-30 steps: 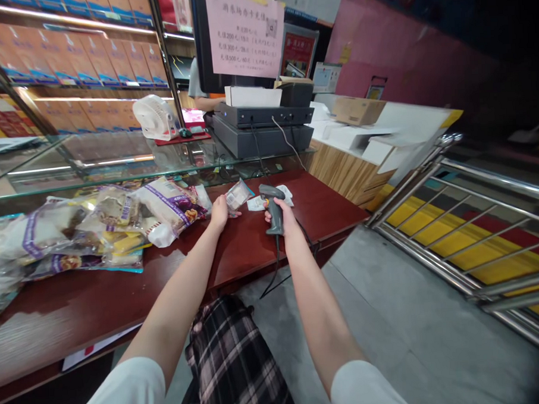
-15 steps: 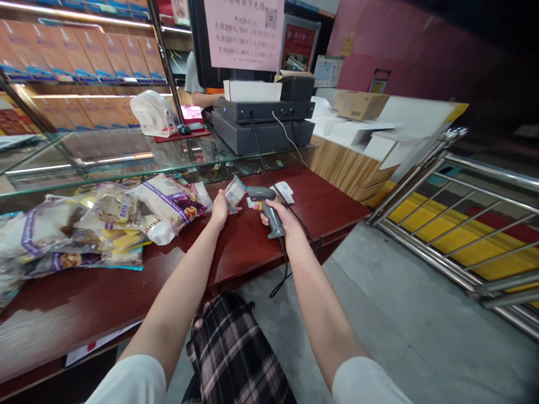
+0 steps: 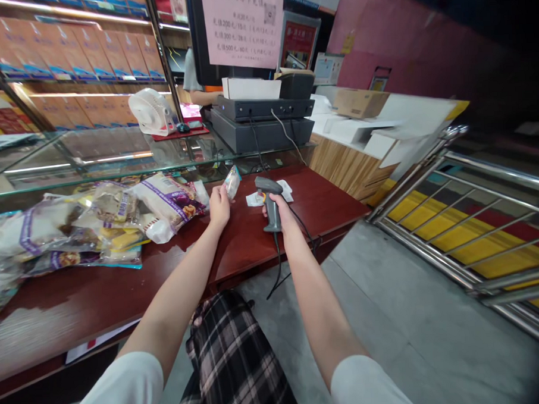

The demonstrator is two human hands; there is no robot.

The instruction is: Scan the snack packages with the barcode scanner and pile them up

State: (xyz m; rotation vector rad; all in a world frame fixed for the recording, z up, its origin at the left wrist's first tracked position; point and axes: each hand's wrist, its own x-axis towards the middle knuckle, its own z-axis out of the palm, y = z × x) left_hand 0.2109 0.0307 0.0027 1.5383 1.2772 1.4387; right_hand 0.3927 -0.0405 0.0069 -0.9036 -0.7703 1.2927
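Between the fingers of my left hand [image 3: 219,206] is a small snack packet [image 3: 232,182], held upright and tilted above the dark red counter [image 3: 249,244]. My right hand [image 3: 282,212] is wrapped round the handle of a grey barcode scanner [image 3: 272,205], whose head points left toward the packet. A gap separates scanner and packet. From the scanner's grip a black cable hangs past the counter edge. White slips of paper [image 3: 286,190] lie behind the scanner. To the left of my left hand is a pile of bagged snacks [image 3: 166,200] in clear and purple wrappers.
Behind the counter, a glass display case [image 3: 110,146] carries a white fan [image 3: 152,112] and a dark cash drawer [image 3: 257,131] under a monitor. Another person's arm [image 3: 205,97] shows beside the monitor. A metal railing [image 3: 435,212] stands at right.
The packet has turned more upright and narrower to view. The scanner has drawn back slightly from it, with its grip now more vertical.
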